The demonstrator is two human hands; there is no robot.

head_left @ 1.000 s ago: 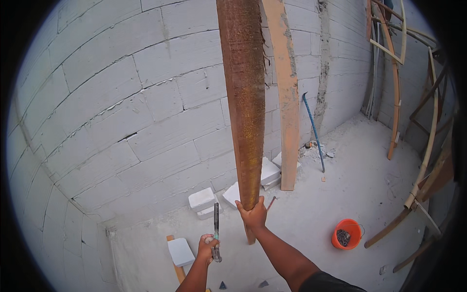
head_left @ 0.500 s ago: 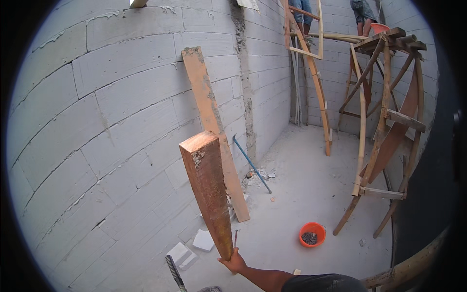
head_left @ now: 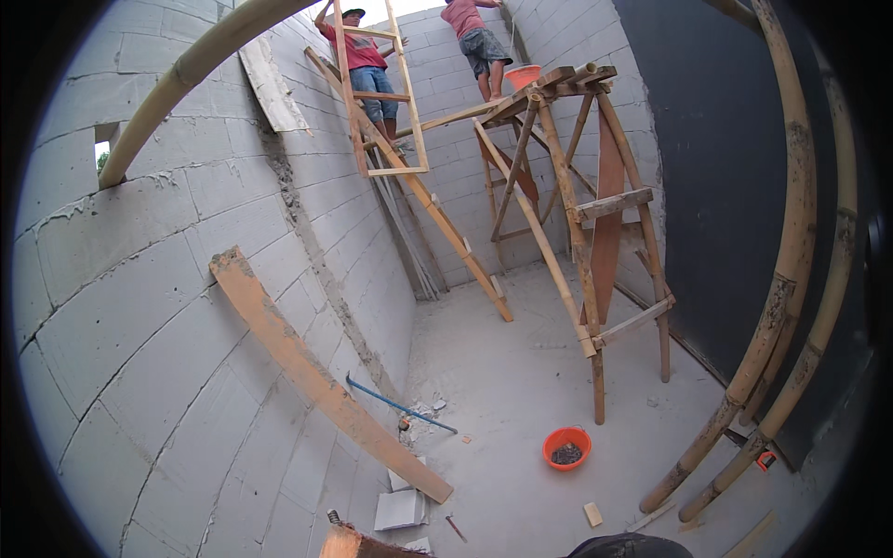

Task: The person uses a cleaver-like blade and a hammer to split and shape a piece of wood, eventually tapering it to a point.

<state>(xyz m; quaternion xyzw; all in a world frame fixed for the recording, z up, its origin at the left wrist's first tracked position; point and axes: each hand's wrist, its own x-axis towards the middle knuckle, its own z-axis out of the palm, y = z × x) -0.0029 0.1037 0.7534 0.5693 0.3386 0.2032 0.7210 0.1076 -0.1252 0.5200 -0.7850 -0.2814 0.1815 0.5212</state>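
Neither of my hands shows. At the lower edge, the splintered top of a reddish wooden beam (head_left: 358, 542) comes into view. Right of it is a dark rounded patch of cloth, seemingly my sleeve (head_left: 628, 547); the hand below is hidden. Beyond the beam, an orange-brown plank (head_left: 326, 386) smeared with mortar leans on the block wall. Pale blocks (head_left: 400, 511) lie by its foot, with a small thin-handled tool (head_left: 456, 529) on the floor close by. A blue ribbed rod (head_left: 400, 405) slants from the wall to the floor. An orange bucket (head_left: 566, 434) holds grey rubble.
Bamboo poles stand at right (head_left: 791, 307), and another pole (head_left: 195, 70) crosses the upper left. A wood-and-bamboo scaffold (head_left: 563, 195) rises behind the bucket. Two people stand high at the back, one behind a wooden ladder frame (head_left: 386, 98). A small wood piece (head_left: 593, 514) lies on the floor.
My view has tipped up and turned right. The beam, upright in my right hand before, now shows only its top at the lower edge; the hand has left view.
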